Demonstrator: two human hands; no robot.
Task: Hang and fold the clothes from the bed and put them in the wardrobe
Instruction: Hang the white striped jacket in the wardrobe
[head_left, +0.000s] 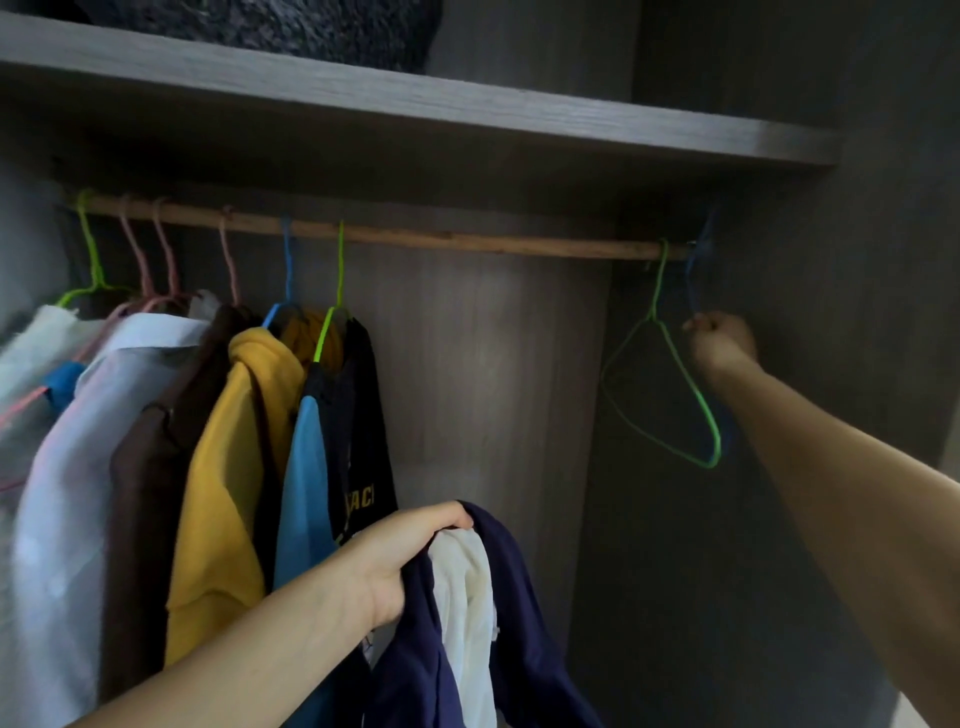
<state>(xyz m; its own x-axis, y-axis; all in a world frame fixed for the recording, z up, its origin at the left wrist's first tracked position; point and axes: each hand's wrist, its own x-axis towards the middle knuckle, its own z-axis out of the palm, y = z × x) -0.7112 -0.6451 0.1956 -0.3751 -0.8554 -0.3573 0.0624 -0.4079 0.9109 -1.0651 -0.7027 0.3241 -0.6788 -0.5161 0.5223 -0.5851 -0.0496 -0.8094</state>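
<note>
Navy and white cloth (467, 597) hung in a bunch from the left hand (405, 556), whose fingers were curled round its top, low and in front of the wardrobe opening. Up and to the right of that hand, the right hand (719, 340) was closed in a fist on the neck of a blue hanger (693, 275) at the far right end of the wooden rail (441, 239), with an empty green hanger (670, 395) hooked on the rail just to its left, its wire crossing in front of the wrist. The rail ran left to right above both hands; the bare stretch of it lay between the right hand and the filled hangers, above the left hand. The hung clothes (218, 441) crowded the side left of the left hand. By my judgement, the blue hanger had to come off the rail and travel down and leftward to meet the cloth, the right hand being the nearer by far.
</note>
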